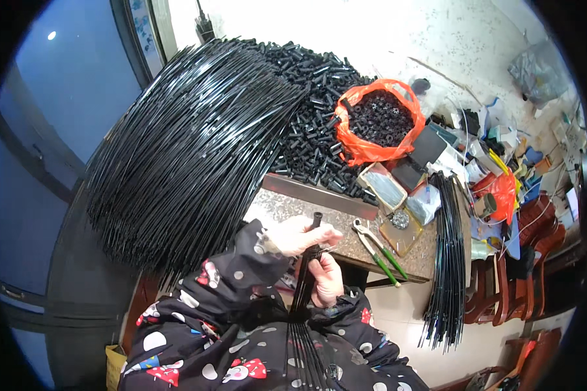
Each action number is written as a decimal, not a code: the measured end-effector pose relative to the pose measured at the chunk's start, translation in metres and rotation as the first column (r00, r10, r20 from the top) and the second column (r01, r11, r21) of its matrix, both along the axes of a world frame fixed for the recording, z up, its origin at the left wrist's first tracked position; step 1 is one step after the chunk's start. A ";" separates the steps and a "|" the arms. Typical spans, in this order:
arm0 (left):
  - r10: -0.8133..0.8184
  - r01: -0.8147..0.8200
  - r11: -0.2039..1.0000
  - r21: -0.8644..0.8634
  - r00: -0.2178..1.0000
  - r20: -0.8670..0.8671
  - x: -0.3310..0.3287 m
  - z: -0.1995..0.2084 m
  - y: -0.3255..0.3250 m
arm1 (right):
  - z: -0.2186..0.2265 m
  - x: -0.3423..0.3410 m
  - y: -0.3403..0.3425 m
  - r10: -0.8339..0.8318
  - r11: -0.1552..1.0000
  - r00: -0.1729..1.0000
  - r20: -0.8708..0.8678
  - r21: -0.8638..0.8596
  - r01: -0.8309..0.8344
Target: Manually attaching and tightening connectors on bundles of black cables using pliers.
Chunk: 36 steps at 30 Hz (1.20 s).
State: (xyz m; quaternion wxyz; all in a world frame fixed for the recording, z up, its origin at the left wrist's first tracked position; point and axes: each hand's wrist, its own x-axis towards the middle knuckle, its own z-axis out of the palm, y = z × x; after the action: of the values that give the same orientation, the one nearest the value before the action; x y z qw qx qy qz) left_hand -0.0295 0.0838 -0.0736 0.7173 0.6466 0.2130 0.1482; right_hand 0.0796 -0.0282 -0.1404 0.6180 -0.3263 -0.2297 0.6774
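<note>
A bundle of thin black ribs, like umbrella ribs (300, 293), stands upright in front of my body, its lower ends fanning out over my lap. A black tube (317, 220) rises from the top of the bundle. My left hand (299, 236) comes across from the left, its fingers closed around the base of this tube. Just below, my right hand (326, 279) is closed on the ribs from the right side, thumb up. A fine wire (331, 248) seems to show by the fingertips; its ends are hard to make out.
A large heap of long black ribs (189, 150) covers the left. Behind lie many short black tubes (306, 130) and a red plastic bag (407, 140) of small dark notched pieces. Green-handled pincers (379, 253) lie right, near another rib bundle (447, 260). A metal strip (319, 194) edges the heap.
</note>
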 end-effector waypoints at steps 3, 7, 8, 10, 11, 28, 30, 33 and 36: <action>0.162 -0.148 0.983 -0.111 0.977 0.138 -0.004 0.002 -0.004 | -0.008 0.003 -0.002 -0.062 0.998 0.998 0.010 -0.002 0.062; 0.161 -0.163 0.986 0.017 0.982 0.095 -0.009 0.008 0.000 | -0.009 0.007 -0.001 -0.088 0.996 0.996 0.007 -0.033 0.088; 0.189 -0.176 0.979 -0.102 0.971 0.146 -0.008 0.012 -0.002 | -0.011 0.009 0.000 -0.072 0.997 0.997 0.007 -0.011 0.072; 0.189 -0.167 0.977 -0.136 0.967 0.171 -0.009 0.008 -0.001 | -0.011 0.009 0.001 -0.074 0.997 0.997 -0.002 -0.021 0.074; 0.189 -0.158 0.974 -0.165 0.962 0.199 -0.008 0.007 0.000 | -0.011 0.009 0.002 -0.077 0.997 0.997 -0.009 -0.028 0.077; 0.105 -0.121 0.987 0.106 0.984 0.142 -0.012 0.007 0.009 | -0.005 0.008 0.014 -0.012 0.998 1.000 -0.001 -0.063 0.012; 0.166 -0.144 0.916 0.375 0.986 -0.027 -0.014 0.004 0.013 | -0.009 0.007 0.015 0.007 0.995 1.000 0.012 -0.096 -0.006; 0.183 -0.219 0.955 0.199 0.965 0.187 -0.010 -0.006 0.014 | -0.018 0.009 0.019 0.018 1.000 0.999 -0.051 0.011 -0.018; 0.137 -0.132 0.935 0.330 0.991 0.008 -0.011 0.003 0.019 | -0.015 0.010 0.023 0.009 1.000 0.998 -0.055 0.016 -0.008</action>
State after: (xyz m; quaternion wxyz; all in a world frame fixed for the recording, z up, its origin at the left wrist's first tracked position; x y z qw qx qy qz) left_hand -0.0410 0.1026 -0.0704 0.5857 0.7425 0.2344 0.2253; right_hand 0.0898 -0.0052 -0.1559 0.6236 -0.3017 -0.2191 0.6871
